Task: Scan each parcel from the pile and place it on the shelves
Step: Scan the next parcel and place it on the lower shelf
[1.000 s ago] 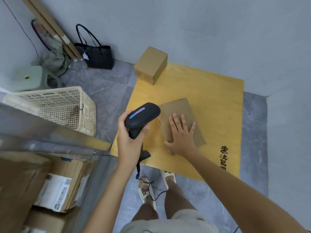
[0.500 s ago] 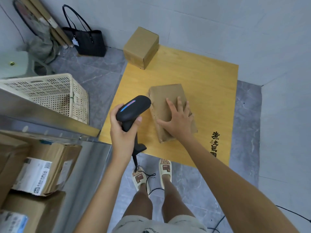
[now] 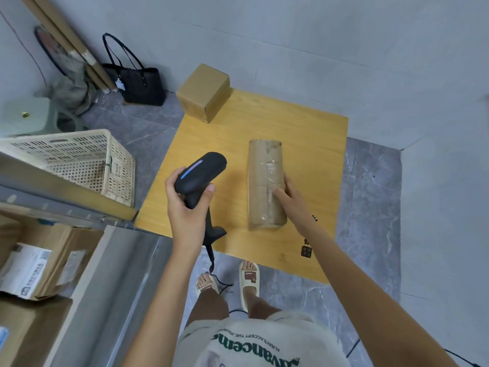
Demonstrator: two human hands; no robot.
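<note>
Cardboard parcel (image 3: 266, 185) apparently gripped by right hand (image 3: 292, 200); left hand (image 3: 185, 205) clasps scanner (image 3: 202, 176).

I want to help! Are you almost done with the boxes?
Partly. Some boxes already sit on the shelf. Right now the left hand holds the scanner while the right hand grips a taped parcel on the board. One more box waits at the board's far corner.
</note>
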